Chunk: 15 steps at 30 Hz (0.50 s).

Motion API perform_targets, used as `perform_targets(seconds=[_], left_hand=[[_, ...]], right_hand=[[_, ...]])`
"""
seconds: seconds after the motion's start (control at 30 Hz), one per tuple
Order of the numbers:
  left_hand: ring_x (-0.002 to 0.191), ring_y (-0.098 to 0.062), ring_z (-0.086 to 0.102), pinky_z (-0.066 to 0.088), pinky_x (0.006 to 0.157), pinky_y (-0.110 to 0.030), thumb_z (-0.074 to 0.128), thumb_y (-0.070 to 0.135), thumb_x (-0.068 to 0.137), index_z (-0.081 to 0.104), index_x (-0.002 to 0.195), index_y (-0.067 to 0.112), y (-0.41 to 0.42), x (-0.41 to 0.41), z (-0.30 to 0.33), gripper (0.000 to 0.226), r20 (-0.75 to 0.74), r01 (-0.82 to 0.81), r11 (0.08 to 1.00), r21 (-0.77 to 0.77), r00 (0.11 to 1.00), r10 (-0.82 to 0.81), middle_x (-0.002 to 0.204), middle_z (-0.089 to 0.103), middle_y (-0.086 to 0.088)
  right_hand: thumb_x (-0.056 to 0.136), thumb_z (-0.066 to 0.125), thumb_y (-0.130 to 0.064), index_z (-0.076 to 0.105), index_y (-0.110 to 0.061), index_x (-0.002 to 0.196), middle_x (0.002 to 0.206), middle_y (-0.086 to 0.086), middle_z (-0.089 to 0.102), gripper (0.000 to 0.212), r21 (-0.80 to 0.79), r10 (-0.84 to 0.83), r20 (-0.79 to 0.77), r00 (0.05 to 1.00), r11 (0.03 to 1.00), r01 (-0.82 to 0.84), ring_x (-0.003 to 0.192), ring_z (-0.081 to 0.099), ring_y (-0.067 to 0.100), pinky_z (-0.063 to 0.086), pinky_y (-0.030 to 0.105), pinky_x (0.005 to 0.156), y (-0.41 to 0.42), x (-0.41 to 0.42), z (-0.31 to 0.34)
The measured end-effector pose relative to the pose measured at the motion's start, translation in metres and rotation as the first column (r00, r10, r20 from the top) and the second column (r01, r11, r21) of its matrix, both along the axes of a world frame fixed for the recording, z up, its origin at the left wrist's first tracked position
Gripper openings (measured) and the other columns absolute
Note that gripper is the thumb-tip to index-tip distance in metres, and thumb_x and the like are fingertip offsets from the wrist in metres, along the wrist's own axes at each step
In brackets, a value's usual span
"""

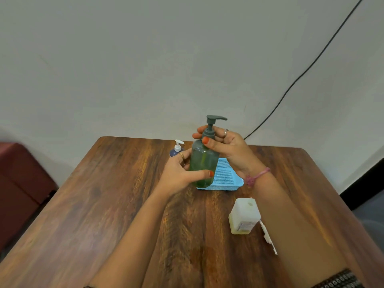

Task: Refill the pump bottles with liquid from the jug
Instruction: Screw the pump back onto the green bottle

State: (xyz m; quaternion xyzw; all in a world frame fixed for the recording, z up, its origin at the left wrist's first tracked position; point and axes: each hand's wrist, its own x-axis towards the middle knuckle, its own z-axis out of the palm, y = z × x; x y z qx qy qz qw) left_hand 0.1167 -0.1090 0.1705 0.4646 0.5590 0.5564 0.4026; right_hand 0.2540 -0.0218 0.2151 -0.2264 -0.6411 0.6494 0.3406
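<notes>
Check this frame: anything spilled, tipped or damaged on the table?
No spill shows. The green pump bottle is held slightly tilted in both hands. One oddity: a ragged white scrap lies beside the jug; what it is cannot be told.

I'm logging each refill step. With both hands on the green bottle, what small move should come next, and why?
Probably twist the pump collar off: the right hand pinches it, the left hand holds the green bottle, and the pump is on, so nothing from the jug can go in.

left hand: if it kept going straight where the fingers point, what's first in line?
The left hand already grips the green pump bottle, fingers pointing up and right across its body. Beyond the bottle, the blue basket looks next in line, though depth is hard to judge from this one view.
</notes>
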Motion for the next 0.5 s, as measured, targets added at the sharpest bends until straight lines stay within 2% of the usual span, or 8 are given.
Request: perform_targets(seconds=[0.27,0.37,0.5], left_hand=[[0.090,-0.008,0.071,0.054,0.071,-0.016,0.084,0.001,0.064,0.064,0.117,0.005,0.002,-0.001,-0.008,0.057,-0.003,-0.021,0.999,0.028,1.000,0.021,0.104,0.073,-0.001],[0.094,-0.010,0.070,0.056,0.076,-0.020,0.086,0.003,0.063,0.064,0.118,0.006,0.004,-0.002,-0.014,0.059,0.005,-0.013,1.000,0.022,1.000,0.013,0.106,0.073,-0.002],[0.098,-0.018,0.071,0.058,0.083,-0.031,0.084,-0.001,0.065,0.063,0.117,0.006,0.005,-0.005,-0.021,0.056,0.045,0.018,1.000,-0.012,0.999,-0.017,0.107,0.073,-0.004]], right_hand=[[0.070,0.073,-0.016,0.070,-0.015,0.105,0.112,0.009,0.072,0.035,-0.057,-0.127,-0.021,0.992,0.990,0.126,0.111,0.065,0.024,0.046,0.048,0.103,-0.008,-0.005,-0.006],[0.071,0.073,-0.013,0.071,-0.016,0.104,0.110,0.007,0.072,0.033,-0.059,-0.159,-0.022,0.987,0.986,0.158,0.109,0.066,0.020,0.047,0.047,0.102,-0.010,-0.008,-0.012],[0.082,0.069,-0.006,0.064,-0.017,0.118,0.121,0.002,0.068,0.038,-0.007,-0.122,0.038,0.992,0.992,0.122,0.115,0.062,0.014,0.047,0.041,0.103,-0.010,-0.004,-0.014]])
